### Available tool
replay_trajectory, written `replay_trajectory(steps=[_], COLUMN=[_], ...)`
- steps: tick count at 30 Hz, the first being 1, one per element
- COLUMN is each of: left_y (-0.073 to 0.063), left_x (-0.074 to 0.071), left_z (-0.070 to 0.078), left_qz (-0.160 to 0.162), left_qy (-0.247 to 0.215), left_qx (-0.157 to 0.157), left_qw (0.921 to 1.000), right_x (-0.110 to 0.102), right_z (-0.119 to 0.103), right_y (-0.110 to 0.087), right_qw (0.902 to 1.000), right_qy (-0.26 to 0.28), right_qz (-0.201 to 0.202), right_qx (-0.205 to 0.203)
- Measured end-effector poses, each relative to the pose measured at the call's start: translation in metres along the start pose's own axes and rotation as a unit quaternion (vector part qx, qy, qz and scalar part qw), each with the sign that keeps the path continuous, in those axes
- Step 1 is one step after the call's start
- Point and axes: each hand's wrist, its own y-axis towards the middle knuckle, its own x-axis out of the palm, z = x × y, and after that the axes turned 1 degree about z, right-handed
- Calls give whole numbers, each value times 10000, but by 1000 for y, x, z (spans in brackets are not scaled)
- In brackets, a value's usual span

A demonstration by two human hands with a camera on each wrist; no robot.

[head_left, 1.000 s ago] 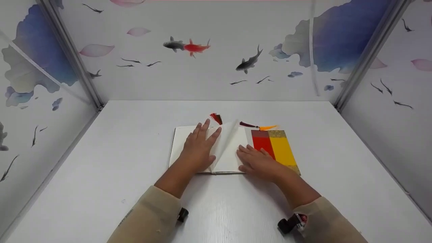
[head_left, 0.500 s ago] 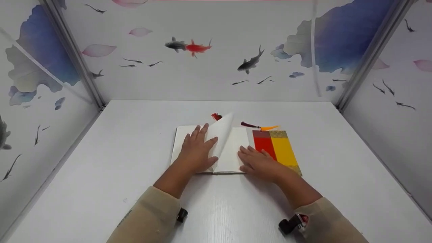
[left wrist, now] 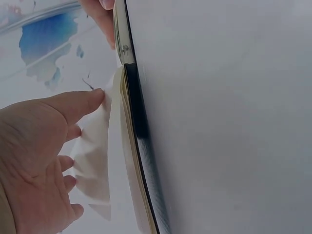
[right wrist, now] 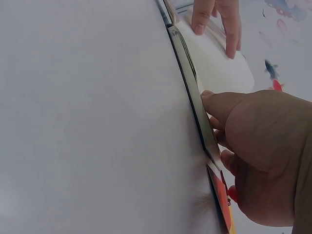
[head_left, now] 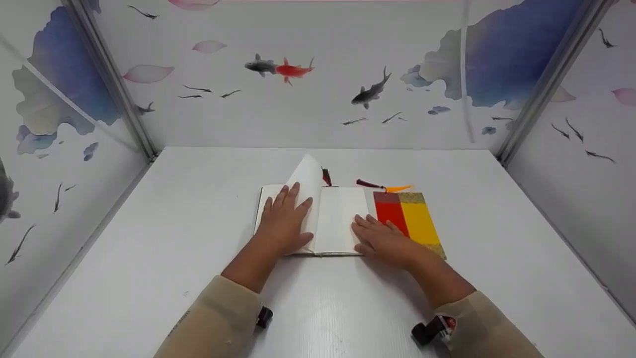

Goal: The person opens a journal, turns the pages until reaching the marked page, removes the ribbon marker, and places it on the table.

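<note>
Flat and unclenched, the left hand [head_left: 280, 221] lies with fingers extended against a loose page [head_left: 309, 171] on the left side of a notebook [head_left: 340, 219], and I see it touching the paper without pinching it. Behind that arm runs a beige sleeve [head_left: 213, 318], with a black camera [head_left: 264, 316] poking out at the wrist. That page rises past the fingertips, its upper corner standing above the notebook's far edge, and my left wrist view shows creases along it. Notebook's spread out face up in the middle of the white table [head_left: 124, 223], spine between the two hands, pale right-hand page lying down. Just beyond the spine sits a red and black tassel [head_left: 326, 176].

Moving right, I've got the right hand [head_left: 382, 242] released too, resting on the outer part of the right page, thumb touching near the lower edge. Right beside the notebook, partly covered by that hand, come a red strip [head_left: 391, 211] and a yellow strip [head_left: 417, 219], side by side; I can't tell if they're joined. A maroon tassel [head_left: 370, 184] and an orange tassel [head_left: 399, 189] lie at their top ends.
</note>
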Motion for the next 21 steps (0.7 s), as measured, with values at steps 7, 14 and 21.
replay_trajectory(steps=[7,14,21], left_y=[-2,-8,-10], left_x=[6,5,0], left_z=[-15,-21,-20], left_qz=[-378,-1176,-1871], left_qy=[-80,-481,-662], left_qx=[-124,-212,-363], left_qw=[9992,9917,9794], right_x=[0,0,1], right_z=[2,1,2], right_y=[1,1,1], right_qw=[10000,9999,10000], right_qy=[12,97,82], right_qz=[-30,-36,-7], right_qx=[2,-34,-28])
